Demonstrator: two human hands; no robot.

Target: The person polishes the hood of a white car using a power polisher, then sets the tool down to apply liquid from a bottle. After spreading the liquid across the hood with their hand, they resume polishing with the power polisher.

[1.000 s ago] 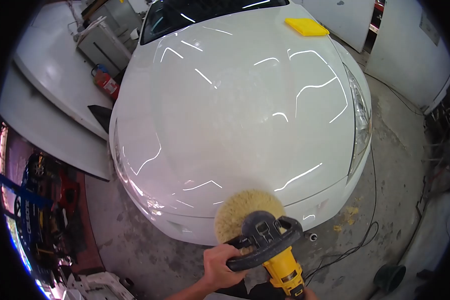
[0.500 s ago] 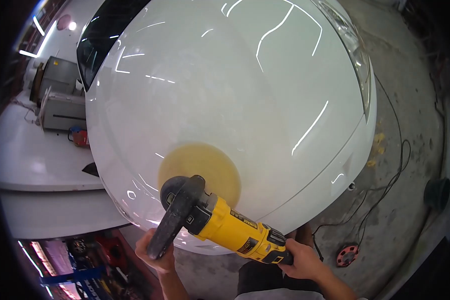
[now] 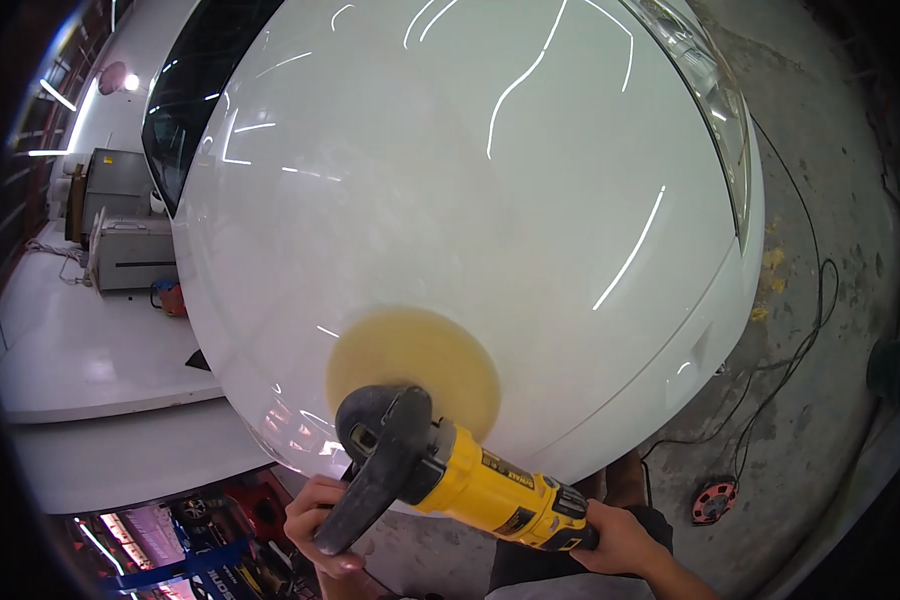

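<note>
A yellow and black power polisher (image 3: pixel 490 485) reaches across the lower middle of the head view. My left hand (image 3: pixel 322 525) is closed around its black side handle. The rear end of the tool's body is in the grip of my right hand (image 3: pixel 620 540). Under the black head, the round yellow pad (image 3: pixel 410 345) looks smeared, and it lies against the white car hood (image 3: pixel 570 250). Faint hazy marks show on the paint above the pad. The polisher's head hides part of the pad.
Black cables (image 3: pixel 795 350) run over the concrete floor at right, beside a red reel (image 3: pixel 714 502) and a dark bucket (image 3: pixel 888 372). Metal boxes (image 3: pixel 135 250) and a red tool (image 3: pixel 170 298) stand on a white surface at left. A headlight (image 3: pixel 710 90) edges the hood.
The polisher and both hands have shifted slightly right and down in the view. The hood's reflections and the surroundings have shifted too, as the camera has moved. Both hands keep their hold.
</note>
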